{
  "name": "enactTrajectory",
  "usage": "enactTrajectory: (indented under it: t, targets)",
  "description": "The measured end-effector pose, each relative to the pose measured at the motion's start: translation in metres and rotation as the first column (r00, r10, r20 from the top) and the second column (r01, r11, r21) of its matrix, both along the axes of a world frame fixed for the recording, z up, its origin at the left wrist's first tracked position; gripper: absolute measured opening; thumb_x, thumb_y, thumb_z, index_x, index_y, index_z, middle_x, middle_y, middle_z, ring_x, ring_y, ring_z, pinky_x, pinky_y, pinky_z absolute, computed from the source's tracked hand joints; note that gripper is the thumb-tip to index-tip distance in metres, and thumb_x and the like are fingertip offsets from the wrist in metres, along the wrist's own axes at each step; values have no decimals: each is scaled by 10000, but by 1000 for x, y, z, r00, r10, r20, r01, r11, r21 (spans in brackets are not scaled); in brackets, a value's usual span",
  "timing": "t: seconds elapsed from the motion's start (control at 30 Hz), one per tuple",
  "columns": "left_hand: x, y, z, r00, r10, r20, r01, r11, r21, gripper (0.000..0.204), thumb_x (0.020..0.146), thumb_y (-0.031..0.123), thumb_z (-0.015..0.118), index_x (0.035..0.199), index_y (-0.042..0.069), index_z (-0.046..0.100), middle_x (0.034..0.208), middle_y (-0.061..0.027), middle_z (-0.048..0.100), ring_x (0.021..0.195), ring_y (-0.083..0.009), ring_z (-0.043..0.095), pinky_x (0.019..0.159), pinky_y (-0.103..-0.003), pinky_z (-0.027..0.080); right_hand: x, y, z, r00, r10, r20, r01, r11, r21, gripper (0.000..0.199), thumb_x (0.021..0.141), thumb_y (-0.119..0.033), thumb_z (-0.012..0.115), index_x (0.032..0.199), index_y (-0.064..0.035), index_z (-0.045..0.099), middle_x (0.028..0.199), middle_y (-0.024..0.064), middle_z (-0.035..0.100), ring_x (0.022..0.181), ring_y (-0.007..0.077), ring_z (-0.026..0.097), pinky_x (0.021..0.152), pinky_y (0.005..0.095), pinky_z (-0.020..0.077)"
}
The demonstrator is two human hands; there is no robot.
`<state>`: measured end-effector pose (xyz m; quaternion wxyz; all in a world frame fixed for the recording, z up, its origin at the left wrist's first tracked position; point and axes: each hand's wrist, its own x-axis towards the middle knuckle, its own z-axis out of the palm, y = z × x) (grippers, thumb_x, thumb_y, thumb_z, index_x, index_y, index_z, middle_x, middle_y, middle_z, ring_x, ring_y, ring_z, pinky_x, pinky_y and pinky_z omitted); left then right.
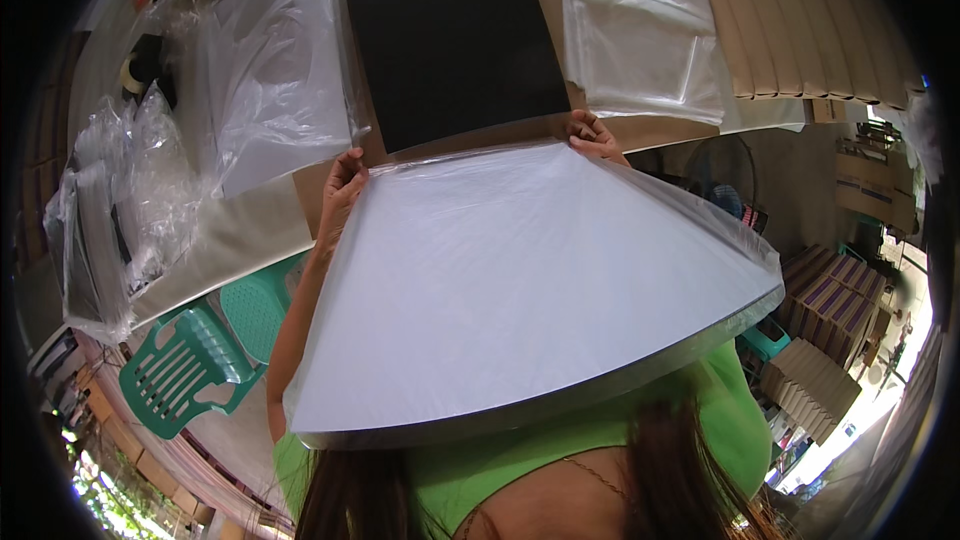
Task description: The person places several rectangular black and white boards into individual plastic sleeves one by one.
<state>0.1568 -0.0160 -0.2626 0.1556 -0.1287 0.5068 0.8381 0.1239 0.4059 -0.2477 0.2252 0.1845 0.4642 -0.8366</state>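
Observation:
A large white sheet in a clear plastic sleeve (530,290) is held up between my two hands, its near edge close to my chest. My left hand (347,180) pinches its far left corner. At the far right corner my right hand (596,136) has its fingers closed on the sleeve's edge. Clear film sticks out past the white sheet along the right and near edges. Just beyond my hands a large black sheet (455,35) lies flat on the brown-topped table (640,130).
Left of the black sheet lies a white sheet under clear plastic (280,80); right of it, a stack of clear sleeves (645,30). Crumpled plastic (160,180) covers the table's left end. Green plastic chair (190,365) at left; stacked cardboard (815,380) and a fan (722,168) at right.

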Motion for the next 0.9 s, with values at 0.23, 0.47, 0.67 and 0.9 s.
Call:
enactTrajectory:
  t: [0.23,0.47,0.67,0.9]
  targets:
    - [-6,24,15,981,-131,-146,62,913,-403,274,813,-66,480,1045,58,555,864,25,481,808,-60,475,746,-181,386,-7,-10,-39,915,34,-402,110,938,330,262,789,49,549,1012,-87,526,900,-12,511,781,33,488,687,164,394]
    - [-11,25,19,702,-618,-354,-244,257,-935,394,717,-107,521,1050,98,574,985,-54,520,899,-180,508,783,-274,435,-1,-20,-29,889,236,-392,235,499,834,337,693,120,496,948,-83,582,888,20,532,758,94,505,683,186,401]
    - [7,42,51,800,-304,-517,-266,593,-761,427,674,-36,588,1083,88,586,963,-71,534,992,-211,506,843,-303,425,14,-35,54,629,609,-483,296,387,873,172,713,24,559,851,-60,618,959,72,570,874,193,536,720,252,435]
    - [-18,25,67,873,-338,-351,35,762,-647,274,814,101,543,1078,26,522,988,-62,539,1007,-180,491,883,-295,391,-7,-55,64,714,547,-436,105,533,840,119,790,-27,567,903,-30,607,904,94,614,787,225,567,712,301,451]
